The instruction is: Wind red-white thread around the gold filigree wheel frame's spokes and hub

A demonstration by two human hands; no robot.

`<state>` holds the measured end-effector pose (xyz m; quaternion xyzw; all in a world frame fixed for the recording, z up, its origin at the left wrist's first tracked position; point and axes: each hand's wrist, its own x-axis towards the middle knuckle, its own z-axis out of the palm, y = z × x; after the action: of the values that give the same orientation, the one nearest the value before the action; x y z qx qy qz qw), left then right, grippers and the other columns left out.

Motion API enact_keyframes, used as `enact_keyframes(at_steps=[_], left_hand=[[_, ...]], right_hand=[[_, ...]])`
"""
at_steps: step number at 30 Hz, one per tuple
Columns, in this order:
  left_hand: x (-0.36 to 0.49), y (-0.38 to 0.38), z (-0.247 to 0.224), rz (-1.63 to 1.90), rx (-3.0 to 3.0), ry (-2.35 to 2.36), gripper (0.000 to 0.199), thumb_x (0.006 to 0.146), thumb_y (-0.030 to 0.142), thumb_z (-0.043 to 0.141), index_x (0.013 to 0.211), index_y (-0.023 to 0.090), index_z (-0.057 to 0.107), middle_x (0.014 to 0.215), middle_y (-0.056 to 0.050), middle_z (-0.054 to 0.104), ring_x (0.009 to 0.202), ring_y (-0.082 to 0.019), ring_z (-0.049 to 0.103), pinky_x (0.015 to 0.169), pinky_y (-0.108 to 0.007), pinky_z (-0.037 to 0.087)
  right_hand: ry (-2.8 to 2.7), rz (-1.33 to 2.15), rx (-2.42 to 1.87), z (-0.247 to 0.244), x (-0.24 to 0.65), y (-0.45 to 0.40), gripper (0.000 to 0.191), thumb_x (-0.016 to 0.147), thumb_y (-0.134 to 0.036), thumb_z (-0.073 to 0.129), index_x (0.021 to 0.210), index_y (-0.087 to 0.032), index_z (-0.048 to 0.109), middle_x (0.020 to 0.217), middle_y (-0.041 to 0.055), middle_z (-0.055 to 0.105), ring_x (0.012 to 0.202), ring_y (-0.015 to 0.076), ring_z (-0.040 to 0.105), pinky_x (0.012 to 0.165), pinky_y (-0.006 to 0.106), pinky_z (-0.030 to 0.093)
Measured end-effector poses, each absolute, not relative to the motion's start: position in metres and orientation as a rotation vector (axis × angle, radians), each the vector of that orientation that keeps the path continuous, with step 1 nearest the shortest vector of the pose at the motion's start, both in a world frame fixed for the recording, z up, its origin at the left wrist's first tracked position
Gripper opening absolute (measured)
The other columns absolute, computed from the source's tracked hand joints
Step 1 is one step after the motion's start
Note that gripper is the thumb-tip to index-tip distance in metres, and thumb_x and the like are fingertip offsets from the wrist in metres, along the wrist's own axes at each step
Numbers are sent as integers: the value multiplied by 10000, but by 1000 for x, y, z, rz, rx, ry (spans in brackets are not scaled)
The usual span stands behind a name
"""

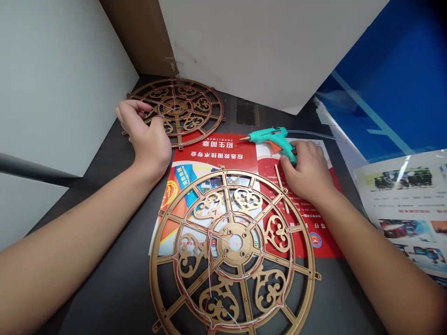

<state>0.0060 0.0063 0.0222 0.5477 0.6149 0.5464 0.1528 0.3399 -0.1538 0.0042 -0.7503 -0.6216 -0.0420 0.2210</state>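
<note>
- Gold wheel-shaped frame with curly cut-outs (174, 83), the smaller of two, lies at the far left of the dark table top (115, 298), and my left hand (148, 135) is on it.
- My left fingers (131, 109) curl in at the thin wires (164, 104) strung across that frame. I cannot tell if they pinch a wire or only touch it.
- My right hand (307, 170) is at the teal hot glue gun with an orange trigger (268, 139). The gun lies on its side on a red paper flyer (223, 149). My hand presses on the handle, but I cannot tell if it is a full hold.
- Thin wire bends easily, so soft, slow fingers look best for it. I should keep my skin off the gun's metal nozzle (244, 137).
- A big gold wheel-shaped frame (155, 260), strung with red and white wires, lies between my arms.
- A thin pale stick (281, 188) lies beside my right hand.
- Words on the flyer are upside down to me: big Chinese letters, 应急救援技术专业, and small "ENROLLMEN" letters.
- A white printed sheet with photos (401, 214) lies at the right. Its small words are too hard to read.
</note>
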Motion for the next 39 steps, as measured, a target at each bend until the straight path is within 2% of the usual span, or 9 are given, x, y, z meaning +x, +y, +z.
enact_keyframes(at_steps=[8,15,19,21,24,27,31,36,39], left_hand=[[4,3,22,1570,1609,1746,408,953,-146,529,1034,231,397,1285,-52,490,1225,-178,455,1248,-452,390],[3,-6,31,1497,1757,1694,412,921,-129,569,1034,233,407,1236,-51,448,1168,-168,464,1155,-422,465],[2,-30,44,1316,1963,1550,354,875,-74,617,1079,201,528,1239,-59,514,1136,-190,534,1007,-415,504],[-1,-57,54,1171,2126,1387,260,875,34,677,1072,199,634,1220,-64,588,1128,-222,581,1001,-440,517],[-11,-105,65,889,2337,1091,30,918,266,751,940,263,771,1019,-23,734,1010,-248,639,1016,-482,521],[-22,-139,65,766,2605,860,129,1039,294,686,1054,315,813,1073,-22,796,1019,-265,662,951,-477,529],[-29,-152,58,705,2793,691,237,1052,256,663,1212,350,811,1158,-48,820,1039,-289,698,910,-494,524],[-23,-156,58,629,2774,667,298,1081,294,625,1305,364,808,1241,-49,827,1153,-306,722,1052,-521,532],[-19,-160,58,626,2821,595,246,1084,311,644,1284,325,787,1225,-44,840,1138,-296,729,1055,-500,525]], right_hand=[[-1662,-113,-2018,7,338,-158,448,956,-385,644,1361,-197,607,1276,213,679,1241,440,646,1061,617,548],[-1618,-139,-1994,15,329,-162,354,964,-361,653,1300,-251,629,1291,199,666,1241,466,633,1027,656,512],[-1606,-171,-1986,22,325,-166,290,998,-345,628,1273,-254,641,1270,189,671,1228,462,641,1030,665,482],[-1622,-186,-1978,25,324,-167,251,1012,-336,614,1245,-253,651,1251,183,671,1213,454,647,1032,666,474],[-1650,-214,-1960,28,323,-168,197,1025,-319,592,1196,-253,663,1227,174,677,1198,442,658,1033,657,468],[-1658,-236,-1941,29,322,-168,171,1020,-309,586,1151,-249,678,1217,170,688,1200,440,671,1036,653,464],[-1680,-224,-1920,30,322,-168,145,1009,-302,590,1091,-251,698,1183,167,704,1173,435,684,1013,636,477],[-1781,-149,-1802,40,319,-172,150,998,-301,584,1013,-269,729,1060,135,719,1084,388,685,951,567,504],[-2068,99,-1524,55,312,-181,209,1014,-257,566,1009,-269,775,991,96,741,964,315,699,879,481,519]])
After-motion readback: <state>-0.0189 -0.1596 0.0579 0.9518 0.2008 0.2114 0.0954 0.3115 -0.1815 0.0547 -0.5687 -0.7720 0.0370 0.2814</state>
